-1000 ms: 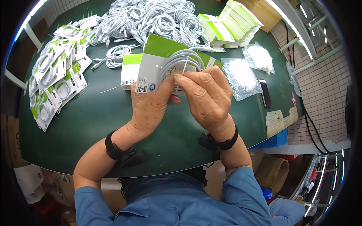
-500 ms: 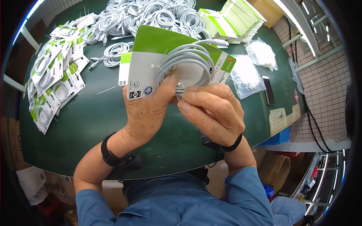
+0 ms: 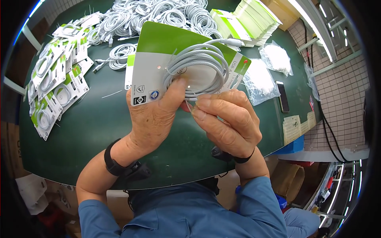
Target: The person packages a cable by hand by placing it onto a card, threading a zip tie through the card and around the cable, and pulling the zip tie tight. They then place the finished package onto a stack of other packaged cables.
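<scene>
My left hand [image 3: 152, 113] grips a green-and-white packaging card [image 3: 162, 41] held up over the table, its thumb pressing inside a coiled grey-white braided cable [image 3: 206, 52] that lies against the card's front. One plug of the cable sticks out at the upper right of the coil. At the coil's lower edge my right hand [image 3: 232, 121] is closed, thumb and fingers pinching a thin white tie [image 3: 189, 105]. Another thin tie end [image 3: 174, 54] pokes up at the coil's upper left. The left fingers behind the card are hidden.
Carded cables [image 3: 59, 79] pile up at the left. A heap of coiled cables [image 3: 158, 16] fills the back, with one loose coil [image 3: 121, 57] in front. Stacked cards [image 3: 254, 23], bags of white ties [image 3: 260, 81] and a phone [image 3: 282, 96] are at the right.
The card and coil have tilted slightly and come up a little. My right hand has moved slightly right and down from the coil, and more of the white tie shows.
</scene>
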Tool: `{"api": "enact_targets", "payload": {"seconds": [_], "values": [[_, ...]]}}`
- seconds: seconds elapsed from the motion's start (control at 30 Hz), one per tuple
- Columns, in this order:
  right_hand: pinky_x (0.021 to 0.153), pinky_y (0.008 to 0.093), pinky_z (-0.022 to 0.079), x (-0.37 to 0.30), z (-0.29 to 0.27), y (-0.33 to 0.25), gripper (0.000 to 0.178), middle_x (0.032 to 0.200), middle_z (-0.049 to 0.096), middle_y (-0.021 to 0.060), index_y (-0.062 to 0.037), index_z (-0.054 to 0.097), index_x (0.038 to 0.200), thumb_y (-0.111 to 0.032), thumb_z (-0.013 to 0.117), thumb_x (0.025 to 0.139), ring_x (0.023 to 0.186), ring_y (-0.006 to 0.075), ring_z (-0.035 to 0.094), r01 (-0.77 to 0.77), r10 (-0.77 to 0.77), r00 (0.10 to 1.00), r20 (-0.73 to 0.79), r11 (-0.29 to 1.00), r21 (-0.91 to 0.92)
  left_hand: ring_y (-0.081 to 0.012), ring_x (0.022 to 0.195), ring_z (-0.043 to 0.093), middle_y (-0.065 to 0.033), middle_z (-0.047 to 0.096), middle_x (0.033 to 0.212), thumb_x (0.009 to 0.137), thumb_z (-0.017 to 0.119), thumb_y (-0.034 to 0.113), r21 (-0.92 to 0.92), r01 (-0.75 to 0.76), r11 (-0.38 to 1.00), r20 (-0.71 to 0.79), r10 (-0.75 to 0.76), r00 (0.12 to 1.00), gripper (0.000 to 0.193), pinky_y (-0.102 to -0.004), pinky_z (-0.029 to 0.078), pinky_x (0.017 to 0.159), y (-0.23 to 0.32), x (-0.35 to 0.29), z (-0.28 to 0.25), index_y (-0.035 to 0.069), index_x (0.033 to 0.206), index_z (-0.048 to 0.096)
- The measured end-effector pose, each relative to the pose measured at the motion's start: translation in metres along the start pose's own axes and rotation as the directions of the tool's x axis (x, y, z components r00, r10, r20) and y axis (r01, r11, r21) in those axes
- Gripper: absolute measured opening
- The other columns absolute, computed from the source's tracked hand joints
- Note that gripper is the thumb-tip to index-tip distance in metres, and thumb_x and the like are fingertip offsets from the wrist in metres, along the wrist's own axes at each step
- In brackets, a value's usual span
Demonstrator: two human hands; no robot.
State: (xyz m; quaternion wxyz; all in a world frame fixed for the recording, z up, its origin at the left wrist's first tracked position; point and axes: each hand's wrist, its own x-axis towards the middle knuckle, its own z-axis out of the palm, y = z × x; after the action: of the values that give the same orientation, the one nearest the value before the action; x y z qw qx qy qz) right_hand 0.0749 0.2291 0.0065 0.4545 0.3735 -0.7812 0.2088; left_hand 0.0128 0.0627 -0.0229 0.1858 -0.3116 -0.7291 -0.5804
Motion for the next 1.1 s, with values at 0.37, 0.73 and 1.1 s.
{"api": "enact_targets", "payload": {"seconds": [0.37, 0.73, 1.1], "values": [[0.068, 0.0357, 0.057, -0.002, 0.002, 0.001, 0.044, 0.105, 0.067, 0.0137, 0.0034, 0.072, 0.103, 0.002, 0.076, 0.059, 0.086, 0.0269, 0.067, 0.014, -0.014, 1.000, -0.005, 1.000, -0.024, -0.0208, 0.089, 0.067, -0.0008, 0.067, 0.105, 0.069, 0.074, 0.003, 0.210, -0.076, 0.975, 0.014, 0.074, 0.997, 0.051, -0.0334, 0.049, 0.072, -0.004, -0.003, -0.001, 0.022, 0.115, 0.067], [0.064, 0.0316, 0.053, -0.002, 0.007, 0.003, 0.037, 0.102, 0.069, 0.0111, 0.0010, 0.074, 0.099, -0.001, 0.075, 0.062, 0.082, 0.0237, 0.067, -0.012, 0.011, 1.000, -0.011, 0.998, -0.056, -0.0187, 0.086, 0.067, -0.0006, 0.068, 0.104, 0.071, 0.075, 0.002, 0.258, -0.150, 0.955, 0.007, 0.153, 0.988, 0.046, -0.0319, 0.050, 0.069, -0.008, -0.003, 0.002, 0.019, 0.113, 0.069], [0.064, 0.0343, 0.057, 0.009, 0.006, -0.004, 0.019, 0.090, 0.074, 0.0164, -0.0004, 0.073, 0.092, 0.008, 0.072, 0.076, 0.076, 0.0277, 0.073, -0.199, 0.213, 0.976, 0.042, 0.955, -0.221, -0.0066, 0.068, 0.060, -0.0005, 0.065, 0.081, 0.094, 0.066, 0.012, -0.697, 0.422, 0.579, 0.247, -0.359, 0.900, 0.015, -0.0246, 0.054, 0.056, 0.000, -0.004, 0.012, 0.001, 0.104, 0.067]]}}
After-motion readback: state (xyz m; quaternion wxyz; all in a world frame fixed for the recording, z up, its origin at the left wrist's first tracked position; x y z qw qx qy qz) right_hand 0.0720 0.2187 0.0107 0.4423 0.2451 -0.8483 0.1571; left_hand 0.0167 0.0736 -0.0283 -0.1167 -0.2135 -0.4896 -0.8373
